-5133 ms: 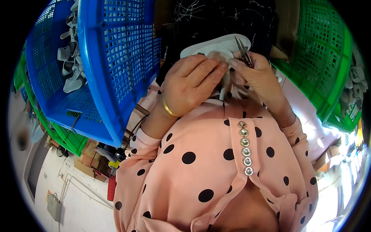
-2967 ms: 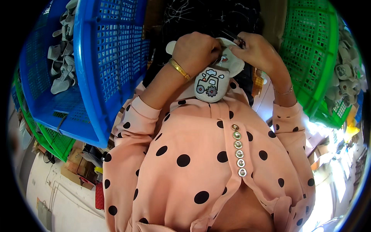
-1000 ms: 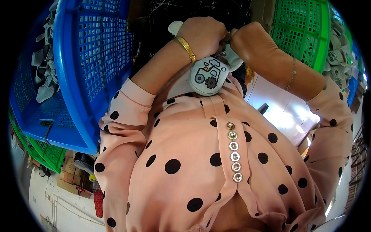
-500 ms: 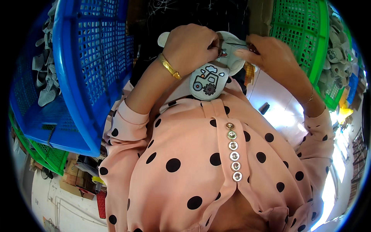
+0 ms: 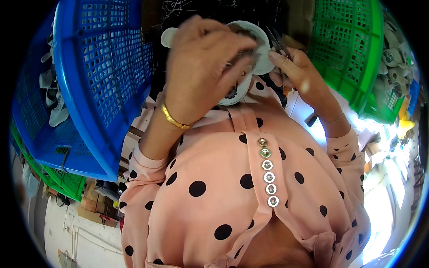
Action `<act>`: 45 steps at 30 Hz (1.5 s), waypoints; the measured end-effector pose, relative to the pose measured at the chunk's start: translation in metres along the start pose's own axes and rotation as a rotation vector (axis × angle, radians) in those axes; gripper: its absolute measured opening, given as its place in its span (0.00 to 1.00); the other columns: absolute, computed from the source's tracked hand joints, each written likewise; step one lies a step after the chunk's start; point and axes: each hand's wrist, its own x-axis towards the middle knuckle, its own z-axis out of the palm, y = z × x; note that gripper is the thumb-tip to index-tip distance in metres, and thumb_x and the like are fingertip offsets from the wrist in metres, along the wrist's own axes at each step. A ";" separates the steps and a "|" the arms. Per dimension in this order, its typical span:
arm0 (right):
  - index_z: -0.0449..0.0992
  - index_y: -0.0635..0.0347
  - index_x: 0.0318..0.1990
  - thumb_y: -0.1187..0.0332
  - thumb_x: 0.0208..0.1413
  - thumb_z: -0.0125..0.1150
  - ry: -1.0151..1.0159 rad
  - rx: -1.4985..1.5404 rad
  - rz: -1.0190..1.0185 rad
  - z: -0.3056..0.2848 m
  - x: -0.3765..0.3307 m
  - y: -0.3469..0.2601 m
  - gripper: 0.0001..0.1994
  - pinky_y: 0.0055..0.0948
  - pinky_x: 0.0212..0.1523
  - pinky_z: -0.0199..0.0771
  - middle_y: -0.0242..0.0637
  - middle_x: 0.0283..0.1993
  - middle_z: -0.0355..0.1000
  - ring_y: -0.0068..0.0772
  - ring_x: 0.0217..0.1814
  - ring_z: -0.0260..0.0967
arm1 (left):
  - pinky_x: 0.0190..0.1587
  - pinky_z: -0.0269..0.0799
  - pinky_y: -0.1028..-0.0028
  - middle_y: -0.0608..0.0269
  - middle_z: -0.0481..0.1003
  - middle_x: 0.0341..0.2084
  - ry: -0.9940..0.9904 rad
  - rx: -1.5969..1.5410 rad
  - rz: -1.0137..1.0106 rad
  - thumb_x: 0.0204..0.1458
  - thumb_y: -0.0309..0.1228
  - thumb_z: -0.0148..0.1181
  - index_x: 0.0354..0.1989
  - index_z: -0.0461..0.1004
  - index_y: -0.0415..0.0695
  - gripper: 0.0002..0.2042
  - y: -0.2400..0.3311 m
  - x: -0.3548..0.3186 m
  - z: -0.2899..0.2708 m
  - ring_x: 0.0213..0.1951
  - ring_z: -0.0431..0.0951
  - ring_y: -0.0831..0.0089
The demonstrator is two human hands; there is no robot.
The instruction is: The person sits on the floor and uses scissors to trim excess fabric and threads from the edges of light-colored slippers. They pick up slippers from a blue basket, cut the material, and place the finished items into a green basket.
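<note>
My left hand [image 5: 201,58], with a gold bracelet at the wrist, is raised over small white shoes. It is smeared a little by motion. Its fingers are curled in a pinch, and what they hold, if anything, I cannot make out. Beside its fingertips is the round opening of one white shoe [image 5: 263,49]. A rounded white part [image 5: 230,100] with a dark gear picture shows below the hand, mostly covered by it. Another white end [image 5: 168,37] sticks out at the left. My right hand [image 5: 292,67] grips dark thread snips [image 5: 278,41], tips pointing up, right of the shoe.
A tall blue plastic basket [image 5: 67,80] with pale shoes [image 5: 59,111] stands at my left. At the right is a green basket [image 5: 371,58], with more shoes [image 5: 395,67] beyond it. Loose threads [image 5: 178,5] lie on the dark surface ahead.
My left hand has risen off the shoes and now covers most of the pictured part. The snips, earlier held across the shoe, now point up and sit apart from it.
</note>
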 end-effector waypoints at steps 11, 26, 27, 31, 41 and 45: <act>0.71 0.64 0.33 0.61 0.64 0.50 0.017 -0.017 -0.076 0.013 0.018 0.003 0.15 0.18 0.21 0.57 0.26 0.17 0.62 0.14 0.18 0.55 | 0.37 0.70 0.65 0.64 0.75 0.27 0.064 -0.159 -0.009 0.38 0.30 0.69 0.33 0.77 0.46 0.12 0.010 -0.016 0.036 0.32 0.75 0.62; 0.72 0.68 0.31 0.63 0.61 0.53 -0.036 0.019 0.064 0.023 0.030 -0.013 0.14 0.19 0.21 0.55 0.28 0.18 0.63 0.14 0.19 0.55 | 0.42 0.71 0.70 0.61 0.79 0.34 0.324 0.220 -0.235 0.51 0.23 0.62 0.34 0.77 0.42 0.03 -0.026 -0.027 -0.018 0.38 0.77 0.64; 0.72 0.68 0.31 0.63 0.61 0.53 -0.036 0.008 0.059 0.022 0.032 -0.011 0.14 0.19 0.21 0.56 0.28 0.18 0.63 0.14 0.19 0.55 | 0.42 0.71 0.68 0.61 0.79 0.35 0.287 0.438 -0.164 0.50 0.23 0.63 0.35 0.78 0.42 0.04 -0.032 -0.027 -0.027 0.39 0.76 0.61; 0.72 0.68 0.30 0.62 0.61 0.52 -0.020 -0.107 0.021 0.019 0.031 -0.005 0.15 0.20 0.21 0.59 0.27 0.17 0.63 0.14 0.19 0.57 | 0.44 0.71 0.67 0.60 0.78 0.39 0.145 0.379 -0.135 0.48 0.24 0.63 0.40 0.78 0.45 0.10 -0.028 -0.022 -0.036 0.43 0.75 0.58; 0.71 0.60 0.31 0.68 0.46 0.59 0.168 -0.793 -0.701 0.016 0.015 -0.030 0.07 0.34 0.24 0.66 0.42 0.20 0.65 0.40 0.19 0.66 | 0.41 0.73 0.61 0.46 0.75 0.32 -0.609 0.040 -0.183 0.41 0.24 0.63 0.30 0.75 0.36 0.07 0.013 0.020 -0.017 0.40 0.75 0.53; 0.72 0.62 0.46 0.69 0.54 0.61 0.512 -0.648 -0.730 0.013 0.020 -0.016 0.13 0.32 0.32 0.71 0.44 0.36 0.71 0.40 0.29 0.70 | 0.40 0.72 0.61 0.44 0.72 0.29 -0.191 -0.265 -0.206 0.38 0.26 0.67 0.33 0.73 0.36 0.14 -0.011 0.019 -0.005 0.35 0.74 0.49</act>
